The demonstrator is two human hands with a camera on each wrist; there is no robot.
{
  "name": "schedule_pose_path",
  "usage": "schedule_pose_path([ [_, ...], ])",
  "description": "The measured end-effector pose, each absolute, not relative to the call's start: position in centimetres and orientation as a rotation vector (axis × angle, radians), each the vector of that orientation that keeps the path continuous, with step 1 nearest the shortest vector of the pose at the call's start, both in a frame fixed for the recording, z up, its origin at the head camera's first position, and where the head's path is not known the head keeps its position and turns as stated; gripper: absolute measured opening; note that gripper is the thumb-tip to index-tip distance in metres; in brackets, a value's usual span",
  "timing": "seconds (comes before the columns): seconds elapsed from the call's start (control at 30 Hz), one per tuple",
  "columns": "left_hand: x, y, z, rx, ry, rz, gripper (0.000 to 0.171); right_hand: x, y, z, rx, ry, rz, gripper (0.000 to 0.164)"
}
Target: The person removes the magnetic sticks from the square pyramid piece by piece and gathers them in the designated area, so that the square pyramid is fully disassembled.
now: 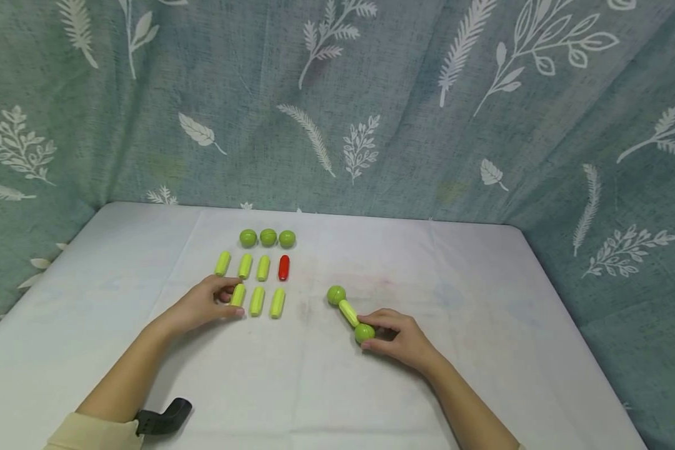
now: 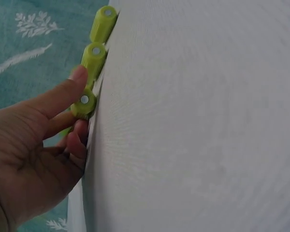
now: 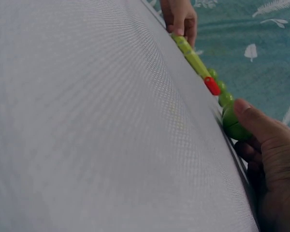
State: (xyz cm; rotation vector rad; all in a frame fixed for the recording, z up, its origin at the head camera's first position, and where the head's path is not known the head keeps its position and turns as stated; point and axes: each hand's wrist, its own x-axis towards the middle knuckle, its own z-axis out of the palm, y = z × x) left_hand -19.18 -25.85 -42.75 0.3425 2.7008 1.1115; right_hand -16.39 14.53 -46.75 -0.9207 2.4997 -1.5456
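Observation:
My left hand [image 1: 205, 306] holds the leftmost yellow-green magnetic rod [image 1: 238, 295] of the front row, thumb at its near end and fingers at its far end. In the left wrist view, a round silver disc shows in the end of this rod [image 2: 84, 99]. My right hand [image 1: 399, 337] pinches a green ball [image 1: 364, 332] between thumb and fingers. That ball sits at the near end of another yellow-green rod [image 1: 348, 313], which slants away to a second green ball [image 1: 336, 295] at its far end. The right wrist view shows the thumb against the pinched ball [image 3: 235, 124].
Two more rods [image 1: 267, 302] lie right of the left hand. Behind them is a row of three yellow-green rods [image 1: 245, 266] and one red rod [image 1: 284, 267]. Three green balls [image 1: 268, 237] stand farther back. A leaf-patterned curtain [image 1: 337, 125] borders the white table [image 1: 484, 281].

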Motion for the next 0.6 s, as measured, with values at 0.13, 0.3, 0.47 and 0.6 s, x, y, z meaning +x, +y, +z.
schedule_pose_path([
  [0.13,-18.8,-25.7,-42.7,0.297,2.716,1.120,0.070,-16.5,14.6,-46.9,-0.953,2.472,-1.575,0.044],
  [0.3,-17.7,-25.1,-42.2,0.180,2.780,1.145,0.069,-16.6,14.7,-47.0,-1.023,2.450,-1.590,0.043],
  [0.47,-16.4,-23.3,-41.7,0.149,2.800,1.269,0.063,-16.6,14.7,-47.0,-1.047,2.462,-1.561,0.041],
  [0.6,-15.8,-21.1,-41.5,0.295,2.761,1.354,0.060,-16.5,14.6,-47.0,-1.048,2.457,-1.552,0.039],
])
